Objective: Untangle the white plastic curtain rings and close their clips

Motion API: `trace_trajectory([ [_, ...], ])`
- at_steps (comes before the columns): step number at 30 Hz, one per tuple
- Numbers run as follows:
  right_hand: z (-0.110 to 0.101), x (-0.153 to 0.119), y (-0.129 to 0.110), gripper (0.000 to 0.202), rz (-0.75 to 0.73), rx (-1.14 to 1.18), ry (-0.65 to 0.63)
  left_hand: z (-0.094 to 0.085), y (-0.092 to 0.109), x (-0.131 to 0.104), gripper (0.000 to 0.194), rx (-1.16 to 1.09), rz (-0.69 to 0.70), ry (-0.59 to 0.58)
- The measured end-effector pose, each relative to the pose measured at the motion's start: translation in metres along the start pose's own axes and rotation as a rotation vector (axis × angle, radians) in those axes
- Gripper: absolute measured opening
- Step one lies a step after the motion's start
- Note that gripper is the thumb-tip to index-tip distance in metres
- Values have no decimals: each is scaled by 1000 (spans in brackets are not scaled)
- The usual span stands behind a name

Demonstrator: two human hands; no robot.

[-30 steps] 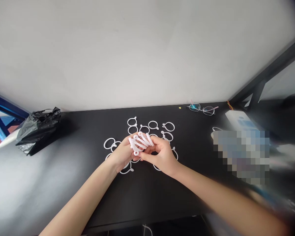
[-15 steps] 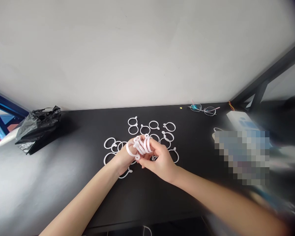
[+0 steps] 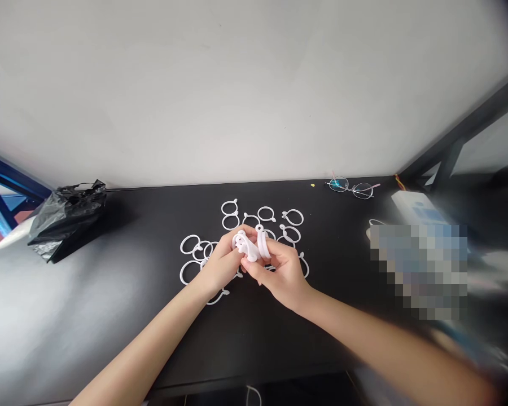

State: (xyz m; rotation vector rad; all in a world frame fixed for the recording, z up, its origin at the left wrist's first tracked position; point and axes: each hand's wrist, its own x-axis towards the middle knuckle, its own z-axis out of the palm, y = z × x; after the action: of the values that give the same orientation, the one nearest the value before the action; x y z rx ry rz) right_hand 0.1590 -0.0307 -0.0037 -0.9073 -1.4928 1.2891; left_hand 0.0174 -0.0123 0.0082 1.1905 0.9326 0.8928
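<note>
Several white curtain rings (image 3: 249,248), each with a small eyelet, are bunched together between my two hands above the dark table. My left hand (image 3: 226,262) is closed around the left part of the bunch, its fingers partly hidden behind the rings. From the other side, my right hand (image 3: 283,270) grips the right part, with two or more rings (image 3: 263,243) standing side by side at its fingers. More loose rings lie on the table behind and beside my hands, such as a ring (image 3: 190,245) at the left and another ring (image 3: 295,217) at the back right.
A black plastic bag (image 3: 70,217) sits at the left of the table (image 3: 152,214). Eyeglasses (image 3: 350,188) lie near the wall, beside a small yellow bit (image 3: 312,185). A white box (image 3: 415,206) stands at the right, next to a blurred-out area.
My left hand has turned and closed over the rings, with its thumb now in front. The held rings have drawn closer together. The loose rings on the table stay put.
</note>
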Motion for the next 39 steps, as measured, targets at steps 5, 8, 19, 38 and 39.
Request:
trace_trajectory([
  [5, -2, 2, -1, 16, 72, 102, -37, -3, 1, 2, 18, 72, 24, -41],
  [8, -3, 4, -3, 18, 72, 164, -38, -4, -1, 2, 20, 123, 30, -70],
  [19, -7, 11, -9, 32, 173, 218, -70, -5, -2, 0, 22, 278, 100, -61],
  [38, -17, 17, -10, 32, 236, 212, -255, -6, 0, -5, 14, 456, 106, 0],
  [39, -17, 16, -10, 32, 231, 198, -258, -6, 0, -5, 12, 450, 99, -5],
])
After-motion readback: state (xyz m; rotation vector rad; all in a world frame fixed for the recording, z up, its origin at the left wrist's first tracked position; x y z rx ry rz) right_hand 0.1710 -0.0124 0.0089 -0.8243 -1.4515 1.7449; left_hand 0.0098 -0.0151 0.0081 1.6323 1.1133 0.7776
